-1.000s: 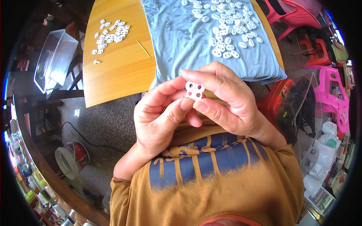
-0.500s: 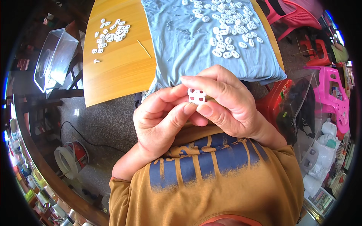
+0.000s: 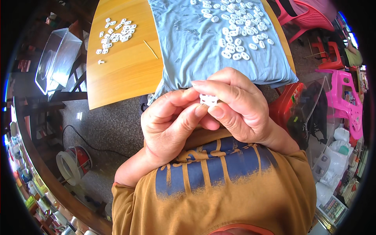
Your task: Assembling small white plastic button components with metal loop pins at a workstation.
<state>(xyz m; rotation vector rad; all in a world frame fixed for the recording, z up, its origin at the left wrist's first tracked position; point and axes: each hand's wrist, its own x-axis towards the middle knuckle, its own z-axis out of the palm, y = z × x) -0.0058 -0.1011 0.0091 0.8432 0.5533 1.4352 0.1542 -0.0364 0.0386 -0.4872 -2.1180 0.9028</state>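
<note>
Close to my chest, a small white plastic piece with cut-out openings is pinched between both hands. My left hand grips its left side with thumb and fingers. From the other side, the thumb and forefinger of my right hand close on it, and the fingertips partly cover it. Beyond my hands, many white oval pieces with holes lie scattered on a light blue cloth. Thin clear bits rest on the same cloth. To the left, a cluster of small white pieces sits on the wooden table.
A thin yellow stick and a small white T-shaped piece lie on the wooden table. A clear plastic bin stands at left, a white round tub on the floor. Pink stools and a red one are at right.
Both hands have shifted slightly to the right with the white piece. The piece has tilted, so its dark openings show less than before.
</note>
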